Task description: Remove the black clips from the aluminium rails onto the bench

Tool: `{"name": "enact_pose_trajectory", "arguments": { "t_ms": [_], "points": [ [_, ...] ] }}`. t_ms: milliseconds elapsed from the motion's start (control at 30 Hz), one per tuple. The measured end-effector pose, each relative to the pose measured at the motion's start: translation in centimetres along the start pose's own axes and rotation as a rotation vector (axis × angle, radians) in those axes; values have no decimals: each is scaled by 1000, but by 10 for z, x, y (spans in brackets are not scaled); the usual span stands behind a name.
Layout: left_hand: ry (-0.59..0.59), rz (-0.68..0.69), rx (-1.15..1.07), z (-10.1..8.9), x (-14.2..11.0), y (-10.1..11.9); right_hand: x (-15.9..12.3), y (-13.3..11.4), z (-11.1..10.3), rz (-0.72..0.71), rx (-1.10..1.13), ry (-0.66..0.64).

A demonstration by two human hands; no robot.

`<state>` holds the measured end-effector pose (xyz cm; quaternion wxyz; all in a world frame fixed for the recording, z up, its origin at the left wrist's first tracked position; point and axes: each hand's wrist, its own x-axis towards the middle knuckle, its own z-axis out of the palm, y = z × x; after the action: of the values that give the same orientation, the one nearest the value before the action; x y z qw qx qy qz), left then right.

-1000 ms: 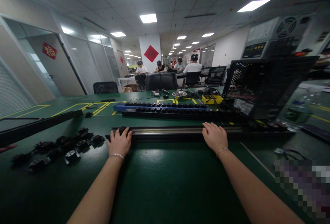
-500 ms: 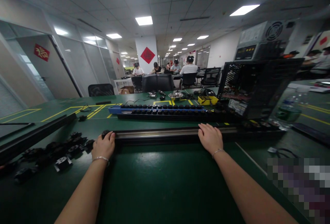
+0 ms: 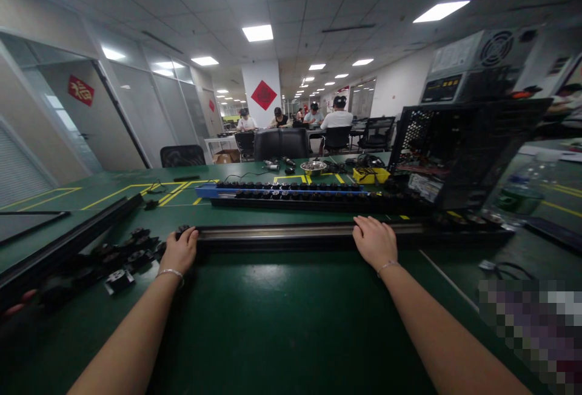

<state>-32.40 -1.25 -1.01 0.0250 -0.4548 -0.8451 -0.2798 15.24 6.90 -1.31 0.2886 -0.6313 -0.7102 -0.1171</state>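
The left hand curls over a part at the left end of the rail. The right hand, fingers together, touches the rail.

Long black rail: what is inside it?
A metallic strip runs along the long black rail, and small dark parts sit toward its right end. Whatever lies directly beneath the left hand and right hand is covered.

The long black rail carries a smooth, shiny metal strip. Beneath it, the dark green tabletop looks smooth and softly glossy.
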Motion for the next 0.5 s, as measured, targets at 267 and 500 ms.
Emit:
{"name": "enact_pose_trajectory", "arguments": {
  "t_ms": [267,500],
  "points": [
    [59,66,-68,10,1,-14,0,-2,-5,6,9,-29],
    [82,97,-103,16,6,-22,0,-2,-4,13,9,-28]
  ]
}}
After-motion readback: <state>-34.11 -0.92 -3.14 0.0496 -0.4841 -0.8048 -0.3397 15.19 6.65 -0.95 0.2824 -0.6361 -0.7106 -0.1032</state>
